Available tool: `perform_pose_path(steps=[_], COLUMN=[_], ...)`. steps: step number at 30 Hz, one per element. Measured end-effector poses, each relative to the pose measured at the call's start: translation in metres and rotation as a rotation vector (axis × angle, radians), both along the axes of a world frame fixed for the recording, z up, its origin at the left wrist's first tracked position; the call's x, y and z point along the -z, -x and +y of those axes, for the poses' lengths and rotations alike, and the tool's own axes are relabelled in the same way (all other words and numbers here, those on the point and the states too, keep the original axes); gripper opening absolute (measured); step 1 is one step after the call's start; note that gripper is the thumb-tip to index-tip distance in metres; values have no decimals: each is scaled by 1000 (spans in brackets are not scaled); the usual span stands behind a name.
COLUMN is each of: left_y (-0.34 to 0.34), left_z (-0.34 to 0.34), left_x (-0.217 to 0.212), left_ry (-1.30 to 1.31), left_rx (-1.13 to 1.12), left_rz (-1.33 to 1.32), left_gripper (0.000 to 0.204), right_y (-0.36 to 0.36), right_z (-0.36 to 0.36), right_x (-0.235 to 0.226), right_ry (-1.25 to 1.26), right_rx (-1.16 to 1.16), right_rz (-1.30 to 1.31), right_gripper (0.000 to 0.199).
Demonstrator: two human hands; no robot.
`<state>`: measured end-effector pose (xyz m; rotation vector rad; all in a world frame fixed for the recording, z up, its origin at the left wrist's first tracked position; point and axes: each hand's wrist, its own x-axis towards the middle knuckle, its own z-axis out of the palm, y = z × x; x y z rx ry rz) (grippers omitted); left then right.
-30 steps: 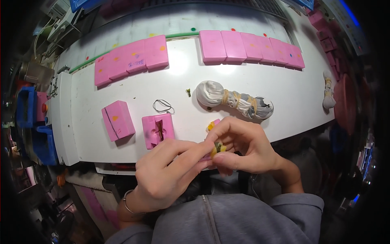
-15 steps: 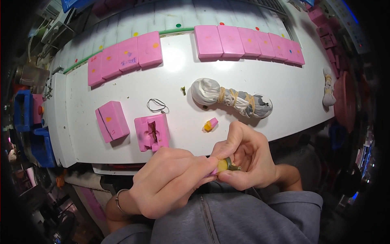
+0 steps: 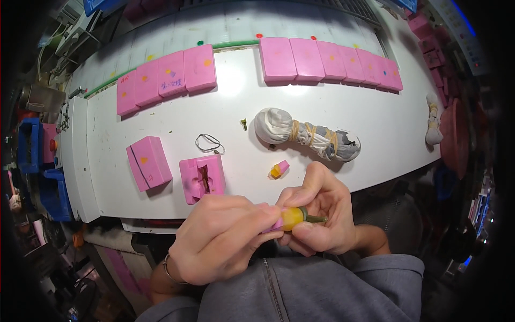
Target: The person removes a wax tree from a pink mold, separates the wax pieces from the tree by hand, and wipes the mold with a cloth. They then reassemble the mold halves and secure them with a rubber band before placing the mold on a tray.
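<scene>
In front of my chest I hold a small yellow piece [image 3: 293, 217] with a pink part at one end and a dark green stem-like tip at the other. My left hand [image 3: 217, 236] is closed around the pink end. Thumb and fingers of my right hand [image 3: 327, 214] pinch it beside the green tip. Just beyond my hands lies a smaller yellow-and-pink piece [image 3: 279, 169]. Near my left hand stands a pink mold block [image 3: 188, 180] with a hollow in it. Behind that block is a dark elastic loop [image 3: 209, 144].
Left of the mold sits a pink block [image 3: 150, 161] with a dark band around it. A white-and-grey cloth bundle [image 3: 272, 126], tied with rubber bands, lies mid-table near a small green piece [image 3: 244, 124]. Pink blocks [image 3: 276, 61] line the back beside a belt [image 3: 236, 27] with coloured dots.
The held piece has turned in my fingers; its green tip now points right and more yellow shows. The coloured dots on the belt have shifted left.
</scene>
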<state>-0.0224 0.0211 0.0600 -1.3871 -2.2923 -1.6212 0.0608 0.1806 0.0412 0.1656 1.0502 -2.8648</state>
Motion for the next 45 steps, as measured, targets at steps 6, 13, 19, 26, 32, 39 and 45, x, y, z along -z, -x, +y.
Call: perform_pose_path(steps=[6,13,19,26,32,39,45], left_y=[1,-15,-17,-22,-22,-22,-23], left_z=[-14,-10,-2,1,0,0,2], left_x=[18,6,11,14,13,14,16], left_ry=[-375,-452,-396,-562,-520,-523,-499], left_rx=[-427,134,211,49,85,71,110], left_rz=[-446,-1457,-1379,-1308,-1337,-1328,-1257], left_gripper=[35,58,29,33,37,38,38], right_y=[-8,7,7,3,3,4,-2], right_z=[10,8,5,0,-3,4,5], right_x=[4,-4,-2,-1,4,5,1], right_ry=[-211,-877,-1170,-1588,-1684,-1748,-1764], right_rx=[145,37,162,611,738,665,655], right_rz=[264,531,531,584,643,727,683], right_gripper=[25,48,56,38,32,40,42])
